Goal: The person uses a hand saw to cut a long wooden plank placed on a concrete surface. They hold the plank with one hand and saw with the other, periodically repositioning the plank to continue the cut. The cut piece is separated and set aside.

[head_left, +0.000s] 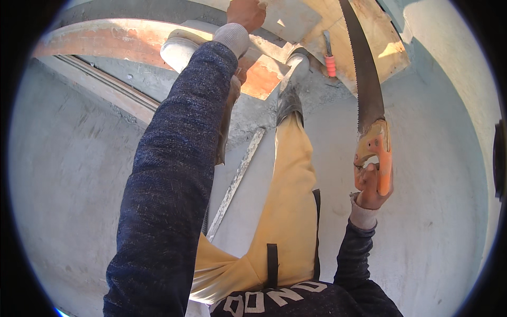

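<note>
In my right hand is a handsaw, its orange handle gripped in my fingers. The long dark toothed saw blade points up and away, past the upper edge of the view. My left arm reaches far forward, and my left hand is at the top edge over the boards. Its fingers are curled closed; whatever they may hold is too small or cut off to make out. Left of the saw blade, a chisel-like tool with a red handle lies at the edge of a plywood sheet.
A long curved wooden board crosses the far left, with stacked strips beside it. A narrow whitish bar lies on the grey floor by my legs. My dusty boot stands near the boards. A pale wall rises at right.
</note>
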Motion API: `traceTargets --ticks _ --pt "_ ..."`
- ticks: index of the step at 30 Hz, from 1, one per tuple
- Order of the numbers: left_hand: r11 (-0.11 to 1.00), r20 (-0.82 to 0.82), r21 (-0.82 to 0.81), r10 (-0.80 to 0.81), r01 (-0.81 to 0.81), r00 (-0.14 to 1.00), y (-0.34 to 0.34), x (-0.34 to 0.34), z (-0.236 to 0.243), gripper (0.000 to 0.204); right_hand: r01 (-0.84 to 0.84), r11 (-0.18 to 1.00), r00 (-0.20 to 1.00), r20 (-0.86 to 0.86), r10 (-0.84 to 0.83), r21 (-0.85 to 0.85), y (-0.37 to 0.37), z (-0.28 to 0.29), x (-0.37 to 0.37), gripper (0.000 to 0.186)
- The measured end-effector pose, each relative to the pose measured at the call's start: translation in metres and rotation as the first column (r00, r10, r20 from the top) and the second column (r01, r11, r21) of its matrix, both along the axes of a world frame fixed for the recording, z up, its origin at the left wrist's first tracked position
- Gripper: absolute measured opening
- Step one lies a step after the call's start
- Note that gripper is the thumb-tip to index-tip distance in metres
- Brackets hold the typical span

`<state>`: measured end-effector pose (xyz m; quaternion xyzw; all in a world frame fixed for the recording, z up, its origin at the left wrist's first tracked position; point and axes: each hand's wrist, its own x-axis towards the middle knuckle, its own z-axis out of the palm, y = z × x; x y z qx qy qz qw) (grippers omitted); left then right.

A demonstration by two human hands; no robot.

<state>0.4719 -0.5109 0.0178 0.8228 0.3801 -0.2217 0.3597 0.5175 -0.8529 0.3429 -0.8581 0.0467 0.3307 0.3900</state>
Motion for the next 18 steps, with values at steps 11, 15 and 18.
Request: traceTargets --ticks 11,15,18 --pt "0.735 -0.037 -0.052 -0.678 0.676 0.734 -0.086 -0.035 -0.076 0.013 0.187 0.982 0.974 -0.127 -0.190 -0.030 0.009 -0.018 -0.026 0.057" --pt "0.817 -0.115 -0.165 -0.572 0.552 0.812 -0.145 -0.010 -0.079 0.022 0.217 0.972 0.968 -0.111 -0.227 -0.095 0.011 -0.009 -0.015 0.054" --pt "0.929 -0.219 -0.246 -0.330 0.275 0.918 -0.179 -0.003 -0.082 0.027 0.270 0.959 0.955 -0.099 -0.278 -0.087 0.001 -0.008 -0.019 0.053"
